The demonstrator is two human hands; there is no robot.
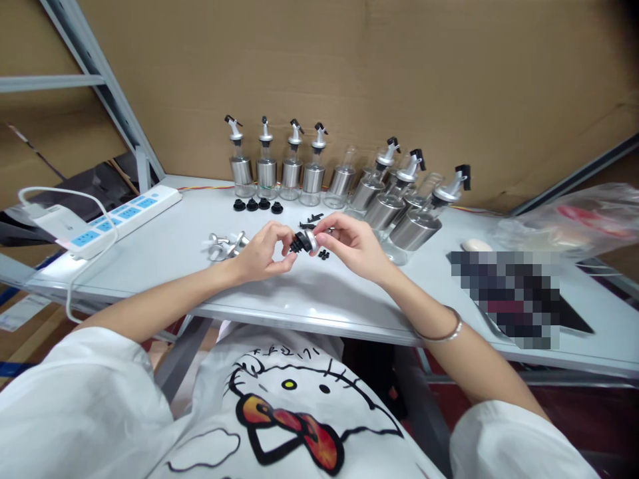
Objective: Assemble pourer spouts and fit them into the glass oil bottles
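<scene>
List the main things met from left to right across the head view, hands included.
Power strip, loose silver parts, left hand, black-and-silver stopper, right hand, white rounded object, clear plastic bag.

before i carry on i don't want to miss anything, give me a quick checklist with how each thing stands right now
1. Right hand holding the silver collar: ok, gripped between thumb and fingers.
2. Left hand firm on the black ribbed stopper: cannot tell; its fingers are at the ribbed end.
3. Stopper fully seated in the collar: cannot tell, too small to judge.
4. Loose black stoppers on the table: ok, four lie in front of the bottles.
5. Small black pieces on the tabletop: ok, grouped near the right hand.
6. Every bottle topped: not ok, one bottle has a bare neck.
</scene>
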